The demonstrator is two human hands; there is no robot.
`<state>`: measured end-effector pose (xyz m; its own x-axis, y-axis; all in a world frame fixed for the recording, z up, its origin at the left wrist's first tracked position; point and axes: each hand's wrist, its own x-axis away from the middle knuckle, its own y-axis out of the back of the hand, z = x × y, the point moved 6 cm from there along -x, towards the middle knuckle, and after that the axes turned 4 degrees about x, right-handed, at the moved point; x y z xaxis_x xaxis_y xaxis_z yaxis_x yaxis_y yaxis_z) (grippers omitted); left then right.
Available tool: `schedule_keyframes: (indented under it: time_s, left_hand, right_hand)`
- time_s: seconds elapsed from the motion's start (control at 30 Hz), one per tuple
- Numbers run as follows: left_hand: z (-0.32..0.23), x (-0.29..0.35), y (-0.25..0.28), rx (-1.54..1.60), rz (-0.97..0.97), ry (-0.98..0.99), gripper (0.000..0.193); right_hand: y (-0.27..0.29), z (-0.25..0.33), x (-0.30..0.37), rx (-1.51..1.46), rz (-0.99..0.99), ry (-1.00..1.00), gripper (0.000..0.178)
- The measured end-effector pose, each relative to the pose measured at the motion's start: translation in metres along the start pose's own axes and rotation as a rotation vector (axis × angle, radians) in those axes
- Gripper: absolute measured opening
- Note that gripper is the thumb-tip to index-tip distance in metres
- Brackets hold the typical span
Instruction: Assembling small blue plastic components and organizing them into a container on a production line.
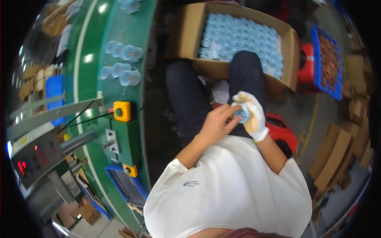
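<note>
My right hand (254, 117), in a white glove, is closed around a light-blue cup-shaped plastic part (245, 114) above my right thigh. Its round open end faces my left hand (218, 123), which is bare. The left thumb and fingers are drawn together at the rim of that part; what sits between them, if anything, is too small to make out. Beyond my knees, a cardboard box (293, 59) holds rows of similar light-blue parts (240, 37).
On the green bench (113, 89) at my left lie several light-blue parts (121, 71) in clusters, near a yellow button box (122, 111) and a blue-rimmed tray (126, 184). At right, a blue tray (328, 59) of small copper-coloured pieces rests on a red stool (306, 63). Cardboard (333, 154) lies beyond.
</note>
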<state>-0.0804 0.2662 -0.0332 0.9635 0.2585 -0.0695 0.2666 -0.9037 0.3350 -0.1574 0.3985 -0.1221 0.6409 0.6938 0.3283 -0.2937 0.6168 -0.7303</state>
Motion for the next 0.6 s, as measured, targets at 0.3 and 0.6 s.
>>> schedule_keyframes:
  time_s: [0.3, 0.6]
  left_hand:
    - [0.03, 0.002, 0.004, 0.268, -0.064, 0.193, 0.023]
    - [0.012, 0.002, 0.008, -0.003, -0.107, -0.113, 0.02]
  right_hand:
    - [-0.013, 0.021, -0.01, 0.139, 0.052, 0.15, 0.062]
    - [-0.026, 0.015, -0.008, 0.215, 0.018, 0.204, 0.065]
